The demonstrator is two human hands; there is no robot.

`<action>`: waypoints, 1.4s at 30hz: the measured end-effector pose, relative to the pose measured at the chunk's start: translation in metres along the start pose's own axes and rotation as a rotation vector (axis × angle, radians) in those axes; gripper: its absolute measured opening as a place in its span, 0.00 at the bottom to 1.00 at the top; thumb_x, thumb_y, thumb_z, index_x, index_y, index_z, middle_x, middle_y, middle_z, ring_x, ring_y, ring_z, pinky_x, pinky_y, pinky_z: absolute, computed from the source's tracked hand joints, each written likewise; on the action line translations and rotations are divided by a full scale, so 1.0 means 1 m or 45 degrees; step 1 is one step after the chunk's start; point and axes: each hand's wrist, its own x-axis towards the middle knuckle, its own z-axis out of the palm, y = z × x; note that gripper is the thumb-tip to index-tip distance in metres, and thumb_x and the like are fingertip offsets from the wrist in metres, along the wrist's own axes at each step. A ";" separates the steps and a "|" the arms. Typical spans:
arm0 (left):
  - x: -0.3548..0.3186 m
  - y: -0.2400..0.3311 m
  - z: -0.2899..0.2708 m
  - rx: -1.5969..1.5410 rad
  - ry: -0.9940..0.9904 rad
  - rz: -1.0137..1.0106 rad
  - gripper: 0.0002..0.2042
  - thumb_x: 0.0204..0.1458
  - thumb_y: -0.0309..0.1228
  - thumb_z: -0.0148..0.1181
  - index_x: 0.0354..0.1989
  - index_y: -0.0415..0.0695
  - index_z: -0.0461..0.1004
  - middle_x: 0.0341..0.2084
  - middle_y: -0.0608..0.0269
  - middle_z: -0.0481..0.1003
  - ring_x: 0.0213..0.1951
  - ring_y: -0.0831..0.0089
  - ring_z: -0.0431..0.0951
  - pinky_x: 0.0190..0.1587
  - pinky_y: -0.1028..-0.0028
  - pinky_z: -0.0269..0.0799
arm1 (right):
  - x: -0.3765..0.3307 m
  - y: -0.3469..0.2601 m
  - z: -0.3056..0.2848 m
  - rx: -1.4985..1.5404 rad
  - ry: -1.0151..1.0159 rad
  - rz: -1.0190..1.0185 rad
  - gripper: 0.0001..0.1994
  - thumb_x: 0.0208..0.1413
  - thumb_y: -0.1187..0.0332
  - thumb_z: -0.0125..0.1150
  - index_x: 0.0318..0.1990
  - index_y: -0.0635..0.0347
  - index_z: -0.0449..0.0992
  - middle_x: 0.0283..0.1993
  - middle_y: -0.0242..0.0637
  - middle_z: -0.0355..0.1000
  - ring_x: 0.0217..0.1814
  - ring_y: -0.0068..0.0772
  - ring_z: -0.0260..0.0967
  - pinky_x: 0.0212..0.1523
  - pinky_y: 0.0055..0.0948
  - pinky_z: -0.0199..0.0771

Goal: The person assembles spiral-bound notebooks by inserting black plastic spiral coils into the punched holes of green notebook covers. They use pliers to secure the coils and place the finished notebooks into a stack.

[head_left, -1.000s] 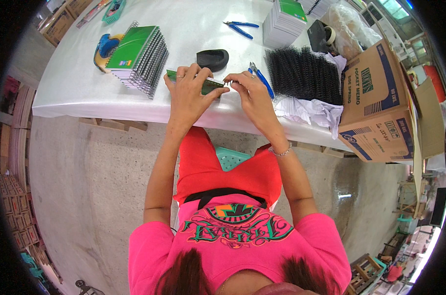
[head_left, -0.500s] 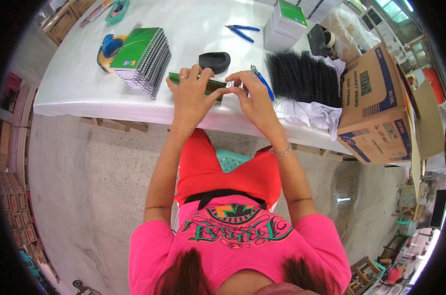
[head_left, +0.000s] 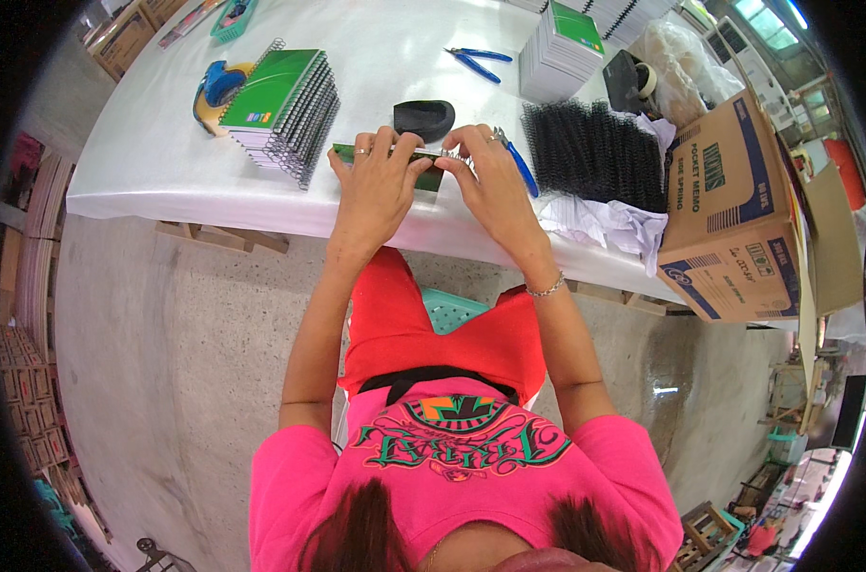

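A green-covered notebook (head_left: 428, 179) lies near the table's front edge, mostly covered by my left hand (head_left: 374, 186), whose fingers close over it and press it down. At its right end, my right hand (head_left: 485, 176) pinches a thin spiral coil (head_left: 448, 154) along the notebook's far edge. The fingertips hide most of that coil. Just beyond the hands sits a black pad-like object (head_left: 423, 120). Blue-handled cutters (head_left: 521, 168) lie beside my right hand, apart from it.
Left stands a stack of green spiral notebooks (head_left: 276, 100) beside a blue-and-yellow tape dispenser (head_left: 221, 91). Black spiral coils (head_left: 595, 153) are heaped at right, before a cardboard box (head_left: 729, 210). Farther back are blue pliers (head_left: 476, 63) and a pile of unbound notebooks (head_left: 562, 57).
My right thumb has drawn away from my left thumb, and the right fingers have shifted slightly along the coil. My left hand keeps its hold on the notebook. The whole view has shifted slightly.
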 end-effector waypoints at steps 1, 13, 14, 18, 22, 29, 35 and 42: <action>0.001 0.000 -0.001 -0.016 -0.002 0.004 0.12 0.62 0.42 0.51 0.46 0.51 0.71 0.42 0.65 0.67 0.51 0.62 0.65 0.54 0.34 0.51 | 0.001 0.000 0.001 -0.007 -0.010 -0.005 0.06 0.59 0.71 0.56 0.40 0.63 0.69 0.37 0.49 0.67 0.38 0.54 0.67 0.39 0.47 0.64; 0.002 -0.012 0.004 -0.359 0.451 -0.078 0.27 0.45 0.40 0.71 0.53 0.48 0.69 0.51 0.55 0.61 0.56 0.55 0.61 0.57 0.50 0.56 | 0.006 0.003 0.007 0.050 -0.086 0.087 0.08 0.57 0.71 0.59 0.39 0.66 0.70 0.37 0.50 0.70 0.40 0.53 0.69 0.41 0.44 0.68; 0.001 -0.014 0.005 -0.398 0.527 -0.099 0.30 0.42 0.40 0.74 0.54 0.48 0.68 0.52 0.54 0.60 0.57 0.54 0.61 0.57 0.51 0.57 | 0.008 0.000 0.006 0.099 -0.067 0.090 0.08 0.57 0.71 0.60 0.38 0.66 0.71 0.37 0.50 0.70 0.40 0.53 0.70 0.40 0.44 0.68; -0.002 -0.025 0.020 -0.542 0.535 -0.233 0.33 0.40 0.39 0.76 0.55 0.45 0.66 0.51 0.52 0.62 0.55 0.55 0.62 0.56 0.57 0.61 | 0.010 -0.001 0.012 0.138 0.007 0.095 0.08 0.57 0.70 0.60 0.37 0.67 0.72 0.37 0.49 0.71 0.39 0.54 0.70 0.39 0.44 0.69; -0.006 -0.026 0.023 -0.706 0.409 -0.303 0.33 0.43 0.38 0.75 0.57 0.43 0.65 0.51 0.51 0.64 0.54 0.56 0.65 0.56 0.63 0.63 | 0.013 -0.001 0.010 0.017 -0.077 0.095 0.08 0.57 0.68 0.61 0.35 0.66 0.76 0.36 0.49 0.71 0.39 0.53 0.71 0.40 0.44 0.69; -0.006 -0.029 0.017 -0.778 0.291 -0.268 0.33 0.44 0.36 0.74 0.56 0.42 0.64 0.49 0.53 0.64 0.52 0.58 0.65 0.55 0.65 0.63 | 0.017 0.014 0.001 -0.010 -0.667 0.137 0.19 0.63 0.56 0.56 0.49 0.63 0.77 0.46 0.47 0.72 0.45 0.45 0.70 0.46 0.38 0.69; -0.011 -0.043 0.016 -0.801 0.210 -0.248 0.33 0.41 0.38 0.75 0.52 0.42 0.62 0.46 0.56 0.63 0.51 0.63 0.65 0.55 0.67 0.62 | 0.069 0.042 -0.010 0.174 -0.843 0.438 0.30 0.64 0.40 0.47 0.60 0.55 0.72 0.55 0.48 0.68 0.55 0.39 0.65 0.50 0.33 0.68; -0.005 -0.048 0.021 -0.854 0.239 -0.125 0.38 0.38 0.44 0.77 0.54 0.43 0.62 0.46 0.56 0.62 0.50 0.60 0.65 0.54 0.66 0.64 | 0.070 0.103 0.047 -0.240 -0.604 -0.100 0.26 0.57 0.48 0.64 0.53 0.60 0.72 0.47 0.52 0.69 0.52 0.46 0.67 0.54 0.35 0.68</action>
